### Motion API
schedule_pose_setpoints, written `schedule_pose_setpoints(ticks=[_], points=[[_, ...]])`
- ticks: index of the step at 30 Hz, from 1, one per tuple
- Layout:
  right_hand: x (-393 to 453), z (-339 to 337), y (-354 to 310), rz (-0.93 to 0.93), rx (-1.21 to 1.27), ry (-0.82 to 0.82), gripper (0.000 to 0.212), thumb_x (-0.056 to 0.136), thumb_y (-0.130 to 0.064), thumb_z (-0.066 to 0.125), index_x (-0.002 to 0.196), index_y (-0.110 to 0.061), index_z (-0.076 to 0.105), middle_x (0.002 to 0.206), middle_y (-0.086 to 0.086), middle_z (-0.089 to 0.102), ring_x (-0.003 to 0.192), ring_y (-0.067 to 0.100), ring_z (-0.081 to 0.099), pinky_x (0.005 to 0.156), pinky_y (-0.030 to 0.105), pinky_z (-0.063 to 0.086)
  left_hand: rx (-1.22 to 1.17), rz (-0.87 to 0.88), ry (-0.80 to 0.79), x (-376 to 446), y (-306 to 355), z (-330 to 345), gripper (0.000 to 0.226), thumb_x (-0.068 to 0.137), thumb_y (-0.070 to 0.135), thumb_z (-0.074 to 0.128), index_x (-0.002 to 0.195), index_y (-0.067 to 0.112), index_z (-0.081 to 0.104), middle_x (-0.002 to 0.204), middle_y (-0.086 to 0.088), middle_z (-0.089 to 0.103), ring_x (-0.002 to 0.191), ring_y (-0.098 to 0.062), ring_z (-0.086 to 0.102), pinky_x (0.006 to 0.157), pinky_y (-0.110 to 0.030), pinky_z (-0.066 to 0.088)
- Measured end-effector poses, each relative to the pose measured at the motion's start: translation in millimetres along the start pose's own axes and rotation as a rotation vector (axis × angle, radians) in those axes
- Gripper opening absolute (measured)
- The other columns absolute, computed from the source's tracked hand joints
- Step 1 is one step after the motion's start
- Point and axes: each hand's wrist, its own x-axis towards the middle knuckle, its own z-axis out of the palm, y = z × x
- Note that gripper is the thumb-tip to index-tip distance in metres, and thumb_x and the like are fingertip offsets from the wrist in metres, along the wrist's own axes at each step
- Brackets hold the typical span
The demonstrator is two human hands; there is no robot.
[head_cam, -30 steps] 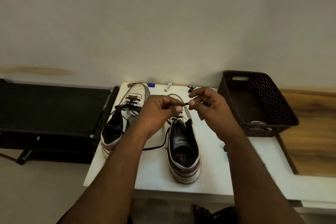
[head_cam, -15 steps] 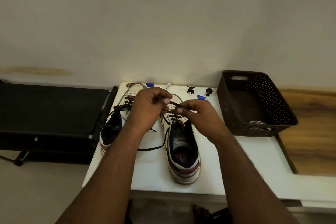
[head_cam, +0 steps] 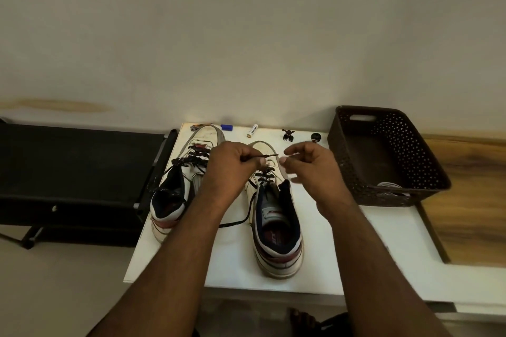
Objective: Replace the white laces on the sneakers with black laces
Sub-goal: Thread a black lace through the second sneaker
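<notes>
Two white sneakers stand on the white table [head_cam: 356, 249], toes pointing to the wall. The left sneaker [head_cam: 175, 200] carries a black lace through its eyelets. On the right sneaker [head_cam: 276, 230] a black lace [head_cam: 261, 176] crosses only the eyelets nearest the toe, and one end trails onto the table between the shoes. My left hand [head_cam: 232, 164] pinches the other end above the right sneaker's toe, the tip poking out to the right. My right hand [head_cam: 309, 167] hovers just right of that tip with loosely curled fingers, apart from it. White laces [head_cam: 388, 186] lie in the brown basket [head_cam: 356, 169].
Along the table's back edge lie a blue cap [head_cam: 226, 127], a small white tube [head_cam: 253, 130], two small black objects [head_cam: 288, 134] and a metal tool [head_cam: 201, 126]. A black bench [head_cam: 82, 167] stands left of the table. A wooden surface [head_cam: 471, 200] borders it on the right.
Both hands pinched the lace end together half a second ago. My right hand has since let go and moved a little to the right, while my left hand keeps the end.
</notes>
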Motion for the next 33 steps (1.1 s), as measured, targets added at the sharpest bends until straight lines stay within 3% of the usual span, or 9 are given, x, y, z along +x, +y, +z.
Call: schedule_pose_setpoints(ticks=[4,7,9,12,19,25,30,33], points=[[-6,9,10,0.152,-0.489,-0.201,0.041,0.077,-0.025,0.077,0.113,-0.031,0.057,0.097,-0.004,0.066,0.088,0.013,0.064,0.077,0.029,0.054,0.068,-0.088,-0.068,-1,-4,6,0.008,0.081,0.014,0.073,0.088,0.013,0.078,0.076,0.006,0.071,0.065,0.004,0.06,0.059,-0.01,0.043],[-3,21,16,0.112,-0.624,-0.103,0.035,0.082,-0.016,0.07,0.114,-0.026,0.064,0.118,0.001,0.064,0.102,0.019,0.062,0.09,0.035,0.053,0.11,-0.147,-0.103,-5,-2,17,0.009,0.079,0.012,0.071,0.082,0.014,0.079,0.077,0.0,0.073,0.069,-0.007,0.064,0.062,-0.018,0.049],[0,20,20,0.142,-0.524,-0.022,0.03,0.079,-0.013,0.071,0.107,-0.024,0.068,0.119,0.002,0.064,0.103,0.02,0.063,0.091,0.04,0.054,0.053,-0.222,-0.1,-7,-4,24,0.007,0.075,0.011,0.072,0.074,0.015,0.078,0.072,-0.003,0.073,0.069,-0.014,0.067,0.07,-0.028,0.055],[0,17,24,0.251,-0.321,-0.003,0.034,0.074,-0.005,0.074,0.099,-0.027,0.068,0.113,0.006,0.066,0.095,0.022,0.065,0.08,0.041,0.059,-0.031,-0.348,-0.071,-8,-4,29,0.006,0.064,0.021,0.074,0.059,0.017,0.075,0.059,-0.006,0.069,0.064,-0.024,0.067,0.07,-0.043,0.058],[-4,12,16,0.348,-0.055,-0.042,0.043,0.073,0.009,0.071,0.107,-0.017,0.067,0.092,0.011,0.071,0.077,0.022,0.071,0.062,0.031,0.061,0.129,-0.319,-0.033,-10,2,31,0.011,0.077,0.019,0.074,0.071,0.009,0.075,0.062,-0.006,0.067,0.064,-0.021,0.065,0.058,-0.027,0.048],[-4,12,16,0.378,-0.007,-0.044,0.033,0.077,0.008,0.068,0.099,-0.016,0.069,0.095,0.013,0.071,0.08,0.025,0.071,0.068,0.036,0.061,0.116,-0.32,-0.08,-9,1,32,0.007,0.077,0.013,0.072,0.075,0.009,0.077,0.068,-0.009,0.07,0.069,-0.024,0.068,0.068,-0.036,0.057],[-4,11,18,0.376,-0.013,-0.022,0.025,0.081,0.007,0.066,0.094,-0.013,0.07,0.093,0.014,0.07,0.079,0.025,0.071,0.064,0.032,0.06,0.082,-0.337,-0.155,-7,-2,28,0.007,0.076,0.008,0.072,0.071,0.006,0.076,0.071,-0.015,0.07,0.065,-0.025,0.064,0.069,-0.042,0.056],[-3,13,20,0.377,-0.017,-0.002,0.024,0.081,0.007,0.066,0.093,-0.013,0.069,0.095,0.013,0.069,0.08,0.025,0.071,0.063,0.032,0.06,0.117,-0.33,-0.19,-7,-1,29,0.005,0.074,0.008,0.072,0.073,0.006,0.077,0.074,-0.015,0.071,0.074,-0.029,0.069,0.072,-0.043,0.057]])
